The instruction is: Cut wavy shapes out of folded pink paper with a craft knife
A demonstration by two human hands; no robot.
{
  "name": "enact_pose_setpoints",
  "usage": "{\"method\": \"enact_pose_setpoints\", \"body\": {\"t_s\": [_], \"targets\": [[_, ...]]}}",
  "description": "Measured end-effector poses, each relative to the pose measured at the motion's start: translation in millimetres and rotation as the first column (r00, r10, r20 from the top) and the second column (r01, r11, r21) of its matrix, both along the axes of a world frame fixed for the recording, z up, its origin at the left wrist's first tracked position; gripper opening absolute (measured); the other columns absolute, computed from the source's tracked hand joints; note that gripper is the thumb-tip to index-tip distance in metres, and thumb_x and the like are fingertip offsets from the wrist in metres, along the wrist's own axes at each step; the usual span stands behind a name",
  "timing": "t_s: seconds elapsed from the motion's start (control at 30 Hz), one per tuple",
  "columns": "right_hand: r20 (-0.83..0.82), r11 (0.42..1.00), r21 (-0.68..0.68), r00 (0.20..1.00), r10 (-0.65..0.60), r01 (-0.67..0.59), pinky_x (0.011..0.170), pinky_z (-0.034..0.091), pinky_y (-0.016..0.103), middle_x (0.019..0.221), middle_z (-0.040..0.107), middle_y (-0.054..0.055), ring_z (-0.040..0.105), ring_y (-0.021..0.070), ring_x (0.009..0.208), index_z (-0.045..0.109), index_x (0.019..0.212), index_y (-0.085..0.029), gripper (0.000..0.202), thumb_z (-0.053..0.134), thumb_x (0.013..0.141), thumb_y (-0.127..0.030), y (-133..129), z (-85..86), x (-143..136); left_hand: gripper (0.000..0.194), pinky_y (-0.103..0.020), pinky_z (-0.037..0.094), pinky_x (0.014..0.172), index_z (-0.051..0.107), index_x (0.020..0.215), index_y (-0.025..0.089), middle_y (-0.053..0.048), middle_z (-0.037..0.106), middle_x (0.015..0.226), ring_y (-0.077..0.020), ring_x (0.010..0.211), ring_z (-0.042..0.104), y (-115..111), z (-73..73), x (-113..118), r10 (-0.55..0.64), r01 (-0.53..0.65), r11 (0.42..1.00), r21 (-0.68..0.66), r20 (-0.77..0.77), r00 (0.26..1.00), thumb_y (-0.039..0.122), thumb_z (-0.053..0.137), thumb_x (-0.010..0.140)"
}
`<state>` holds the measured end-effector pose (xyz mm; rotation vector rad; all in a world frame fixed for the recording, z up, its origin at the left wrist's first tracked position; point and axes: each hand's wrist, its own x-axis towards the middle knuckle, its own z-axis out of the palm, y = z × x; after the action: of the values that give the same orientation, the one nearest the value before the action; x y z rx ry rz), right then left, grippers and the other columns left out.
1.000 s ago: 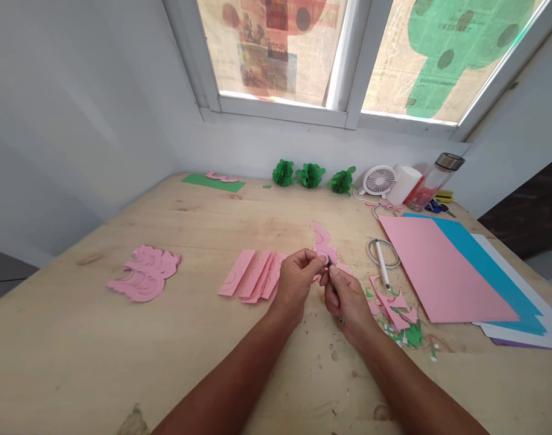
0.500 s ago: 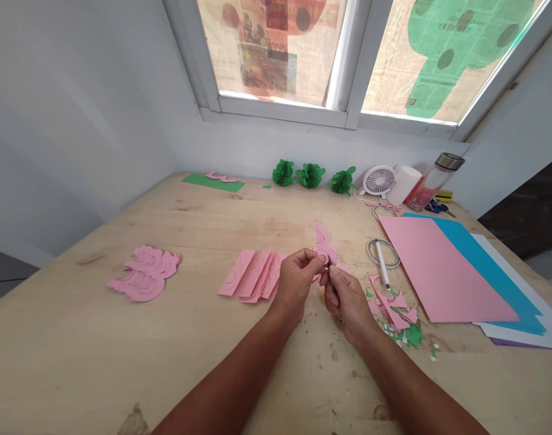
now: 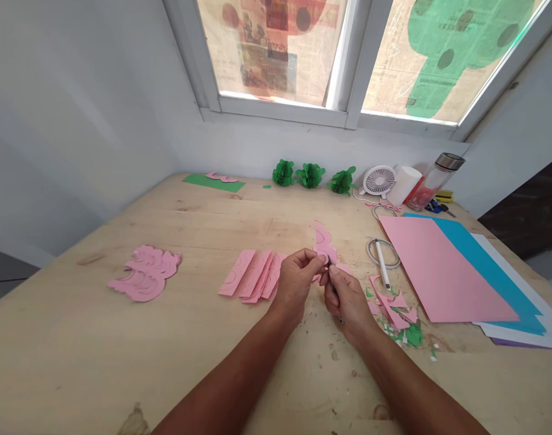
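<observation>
Thumb and fingers of my left hand point(image 3: 301, 279) pinch a pink paper piece point(image 3: 324, 240) that has curved, scalloped edges and drawn arcs. Close beside it, my right hand point(image 3: 349, 301) is closed around a slim black tool point(image 3: 334, 289); its tip meets the paper, and the grip hides most of its shape. Beside my left wrist lie several pink paper strips point(image 3: 237, 273) with drawn curves, overlapping one another. Farther left is a pile of scalloped pink cutouts point(image 3: 144, 275).
Pink and green scraps point(image 3: 396, 311) lie right of my hands, near a white pen point(image 3: 382, 264). Coloured sheets point(image 3: 448, 272) cover the right side. Along the back stand green paper clusters point(image 3: 311, 175), a small fan point(image 3: 379, 180) and a bottle point(image 3: 434, 183). A green sheet point(image 3: 212, 182) lies back left.
Almost nothing differs. Both hands keep the same hold at the same spot, with at most a tiny shift of the fingers.
</observation>
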<state>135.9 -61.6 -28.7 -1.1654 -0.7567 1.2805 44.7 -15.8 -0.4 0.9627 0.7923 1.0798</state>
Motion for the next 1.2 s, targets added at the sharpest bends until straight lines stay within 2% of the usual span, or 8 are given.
{"method": "enact_pose_setpoints", "body": {"t_s": [0.67, 1.2], "targets": [[0.048, 1.000, 0.023, 0.999, 0.011, -0.012, 0.034, 0.013, 0.019, 0.037, 0.030, -0.010, 0.019, 0.0042, 0.033, 0.051, 0.067, -0.016, 0.036, 0.049, 0.084, -0.048, -0.7, 2.0, 0.4, 0.019, -0.024, 0.037, 0.055, 0.053, 0.058, 0.015, 0.003, 0.049, 0.049, -0.0084, 0.048, 0.045, 0.0, -0.1, 0.1, -0.021, 0.021, 1.000, 0.002, 0.021, 1.000, 0.024, 0.061, 0.072], [0.015, 1.000, 0.014, 1.000, 0.002, -0.002, 0.034, 0.012, 0.019, 0.038, 0.030, -0.010, 0.018, 0.0043, 0.033, 0.051, 0.067, -0.017, 0.037, 0.052, 0.080, -0.051, -0.7, 3.8, -1.0, 0.020, -0.024, 0.036, 0.055, 0.053, 0.057, 0.015, 0.003, 0.048, 0.047, -0.0087, 0.049, 0.044, -0.2, 0.7, 0.0, -0.018, 0.018, 1.000, -0.005, 0.000, 1.000, 0.026, 0.062, 0.070]]}}
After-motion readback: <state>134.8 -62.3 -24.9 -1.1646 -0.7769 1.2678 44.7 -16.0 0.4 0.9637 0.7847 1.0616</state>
